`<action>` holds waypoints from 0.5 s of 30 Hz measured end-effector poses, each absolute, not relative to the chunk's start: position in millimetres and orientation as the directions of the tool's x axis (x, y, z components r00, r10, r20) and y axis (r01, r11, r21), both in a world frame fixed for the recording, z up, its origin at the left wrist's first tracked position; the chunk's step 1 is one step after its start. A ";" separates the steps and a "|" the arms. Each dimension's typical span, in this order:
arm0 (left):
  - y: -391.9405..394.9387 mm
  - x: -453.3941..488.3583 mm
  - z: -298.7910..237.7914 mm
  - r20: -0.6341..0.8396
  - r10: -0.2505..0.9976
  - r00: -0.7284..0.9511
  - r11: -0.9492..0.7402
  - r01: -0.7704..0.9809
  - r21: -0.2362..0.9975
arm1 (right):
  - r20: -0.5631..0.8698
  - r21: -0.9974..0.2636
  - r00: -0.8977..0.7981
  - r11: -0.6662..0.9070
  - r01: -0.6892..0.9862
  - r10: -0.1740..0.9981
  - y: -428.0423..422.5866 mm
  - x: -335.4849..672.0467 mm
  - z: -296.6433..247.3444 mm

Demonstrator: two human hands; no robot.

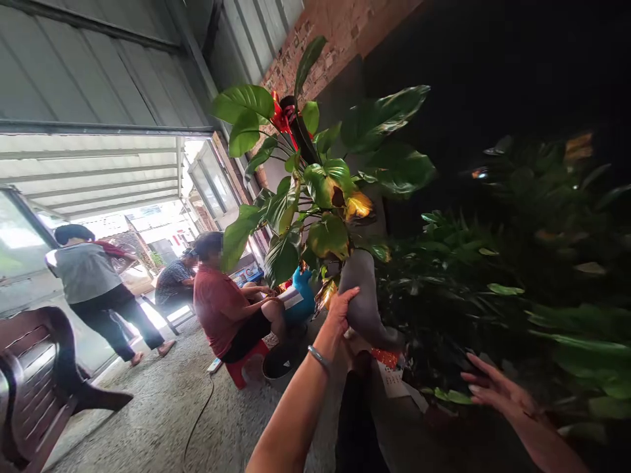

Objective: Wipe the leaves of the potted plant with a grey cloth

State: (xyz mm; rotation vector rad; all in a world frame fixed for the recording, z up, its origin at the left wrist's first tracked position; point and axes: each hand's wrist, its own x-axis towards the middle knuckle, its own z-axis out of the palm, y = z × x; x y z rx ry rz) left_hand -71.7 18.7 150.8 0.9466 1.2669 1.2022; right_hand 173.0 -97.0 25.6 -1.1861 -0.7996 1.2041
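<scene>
A tall potted plant [315,190] with broad green and yellowing leaves and a red ribbon [283,118] stands in a grey pot [367,302]. My left hand [342,309], with a metal bangle on the wrist, grips the pot's rim from the left. My right hand [495,387] hovers lower right with fingers spread, near dark foliage [493,282], holding nothing. A red and white tag [392,374] hangs below the pot.
A person in a red shirt [219,309] sits on a red stool [244,368], another sits behind, and a third [93,276] walks at left. A dark bench [29,387] stands at the lower left. A cable [197,414] runs across the gravel floor.
</scene>
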 end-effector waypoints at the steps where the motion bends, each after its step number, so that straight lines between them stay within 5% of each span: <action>1: 14.4 -67.8 141.3 -0.221 0.973 -0.065 0.214 -0.092 0.972 | -0.127 -0.963 0.247 -0.059 -0.264 0.961 -99.0 169.6 29.3; 5: -27.6 -64.8 100.4 -0.383 0.921 0.071 0.378 0.068 0.923 | -0.168 -0.967 0.304 -0.097 -0.235 0.938 -101.2 162.3 32.2; 10: -50.7 -85.9 104.5 -0.387 0.899 0.207 0.370 0.117 0.922 | -0.188 -0.982 0.377 -0.163 -0.098 0.907 -102.2 153.4 44.1; 15: -26.2 -99.6 123.4 -0.370 0.921 0.121 0.375 -0.020 0.927 | -0.091 -0.994 0.107 -0.083 -0.075 0.990 -139.6 146.5 76.1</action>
